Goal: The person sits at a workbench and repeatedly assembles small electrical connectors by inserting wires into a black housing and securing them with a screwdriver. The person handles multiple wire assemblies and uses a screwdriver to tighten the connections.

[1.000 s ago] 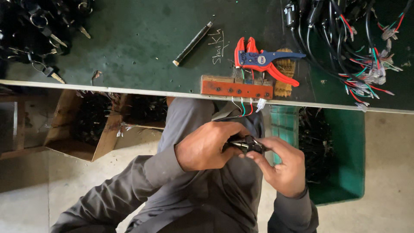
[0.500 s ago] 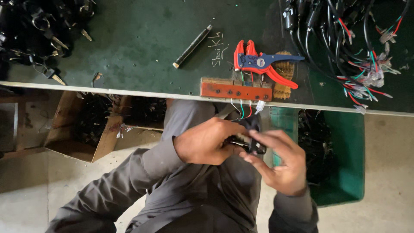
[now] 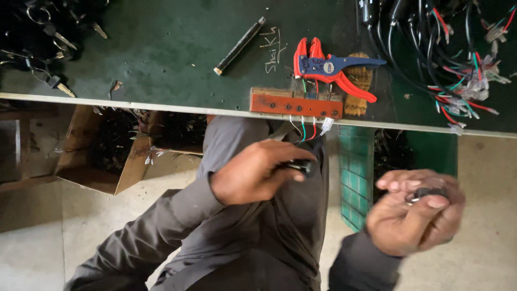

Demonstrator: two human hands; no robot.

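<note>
The left hand (image 3: 256, 172) grips a small black part (image 3: 304, 167) just below the red terminal block (image 3: 296, 105). The right hand (image 3: 414, 213), lower right of that block, curls around a blurred dark piece (image 3: 428, 192).

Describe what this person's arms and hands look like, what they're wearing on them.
Both arms are in long grey sleeves of plain fabric, creased, reaching to the wrists. The left hand and right hand are bare: no gloves. No watch or ring shows, though the right hand is blurred, so small items there can't be ruled out. The sleeves carry no visible markings.
</note>
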